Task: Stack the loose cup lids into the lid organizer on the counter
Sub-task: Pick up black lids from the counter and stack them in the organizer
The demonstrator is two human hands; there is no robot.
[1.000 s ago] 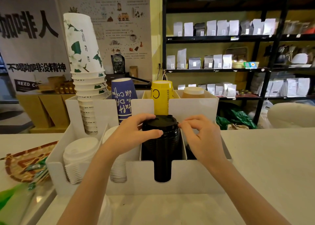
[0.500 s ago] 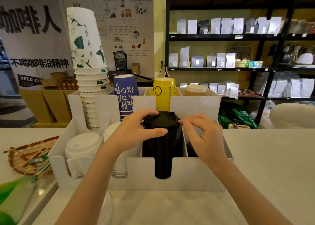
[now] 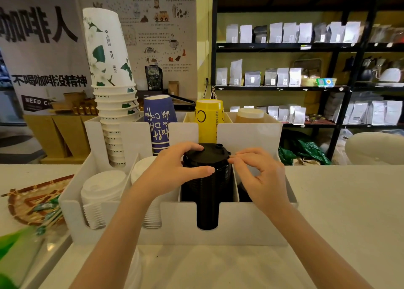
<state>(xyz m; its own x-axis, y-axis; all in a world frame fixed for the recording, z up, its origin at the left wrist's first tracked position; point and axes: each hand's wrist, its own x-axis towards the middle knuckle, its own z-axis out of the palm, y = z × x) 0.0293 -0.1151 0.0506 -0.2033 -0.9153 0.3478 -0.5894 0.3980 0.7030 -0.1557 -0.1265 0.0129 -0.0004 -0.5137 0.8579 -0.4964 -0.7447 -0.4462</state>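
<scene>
White organizer (image 3: 244, 223) is set on the pale tabletop (image 3: 338, 201), front row split into slots. Black lid stack (image 3: 206, 175) is seated in the third front slot from the left, long axis upright, tilted slightly back; the top lid faces up with its sip nub at the far right rim. The stack's lower part is seen through the front cutout. Left hand (image 3: 172, 170) is wrapped on the stack's left side, thumb laid across the front just under the top lid, fingers curled over the top's far-left edge: grip closed on the stack. Right hand (image 3: 260, 177) is held at the stack's right rim, fingertips (image 3: 232, 160) touching or just beside the top lid's edge; its grip looks pinched, but whether it holds the lid cannot be told. White lids (image 3: 102, 186) are stacked in the leftmost slot, a second white stack just right of it is partly hidden by the left wrist. Cup stacks are stood behind: floral white (image 3: 109, 70), blue (image 3: 159, 122), yellow (image 3: 208, 118). A woven tray (image 3: 32, 201) lies far left.
</scene>
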